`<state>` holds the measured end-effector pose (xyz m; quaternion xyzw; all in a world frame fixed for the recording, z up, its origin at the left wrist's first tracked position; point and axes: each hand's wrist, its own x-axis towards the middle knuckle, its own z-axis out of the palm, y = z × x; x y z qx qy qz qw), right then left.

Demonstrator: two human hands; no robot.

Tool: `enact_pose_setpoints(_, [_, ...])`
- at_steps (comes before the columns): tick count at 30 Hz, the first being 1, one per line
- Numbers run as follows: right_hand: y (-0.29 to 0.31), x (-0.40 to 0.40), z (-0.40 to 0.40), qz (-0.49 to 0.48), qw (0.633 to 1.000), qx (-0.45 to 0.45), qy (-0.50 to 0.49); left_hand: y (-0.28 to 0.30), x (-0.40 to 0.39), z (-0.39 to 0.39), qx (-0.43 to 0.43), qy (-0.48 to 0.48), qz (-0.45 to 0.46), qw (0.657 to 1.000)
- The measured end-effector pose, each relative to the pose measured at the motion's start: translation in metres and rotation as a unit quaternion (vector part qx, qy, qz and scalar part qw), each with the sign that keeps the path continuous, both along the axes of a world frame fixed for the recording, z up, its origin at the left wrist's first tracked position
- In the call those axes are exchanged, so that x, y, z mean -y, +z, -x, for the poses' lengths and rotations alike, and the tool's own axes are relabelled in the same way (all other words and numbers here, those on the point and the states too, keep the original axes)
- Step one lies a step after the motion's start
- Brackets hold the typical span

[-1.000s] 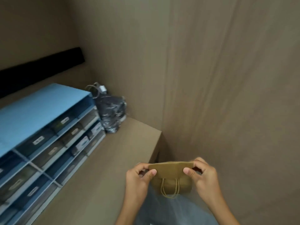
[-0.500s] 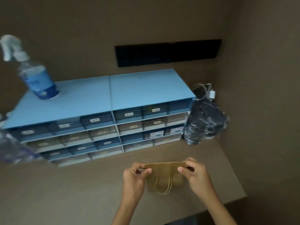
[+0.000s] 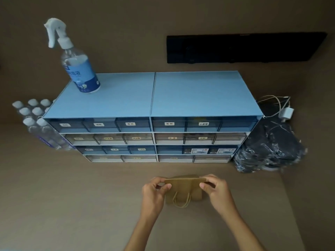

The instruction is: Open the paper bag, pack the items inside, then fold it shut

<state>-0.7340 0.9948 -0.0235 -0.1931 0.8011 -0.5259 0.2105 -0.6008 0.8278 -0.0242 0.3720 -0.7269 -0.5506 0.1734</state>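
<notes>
Head view: paper bag (image 3: 184, 192) held just above the table (image 3: 72, 205), in front of the drawer unit (image 3: 154, 113). Left hand (image 3: 154, 193) and right hand (image 3: 216, 192) each pinch a top corner. Likely light, thin, creases easily; grip the rim edges, not the cord handles (image 3: 181, 201).

You have one small brown paper bag (image 3: 184, 189) with a cord handle, two bare hands, two blue plastic drawer cabinets (image 3: 152, 98) side by side, one clear spray bottle (image 3: 79, 67) with a white trigger, at least eight white-capped clear water bottles (image 3: 34, 120) far left, and one white charger plug (image 3: 286, 113) far right.
</notes>
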Motion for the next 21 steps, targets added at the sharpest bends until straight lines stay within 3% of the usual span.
enact_pose_setpoints(21, [0.006, -0.003, -0.006, 0.035, 0.998, 0.041, -0.01, 0.006, 0.016, -0.001, -0.015, -0.075, 0.02, 0.997])
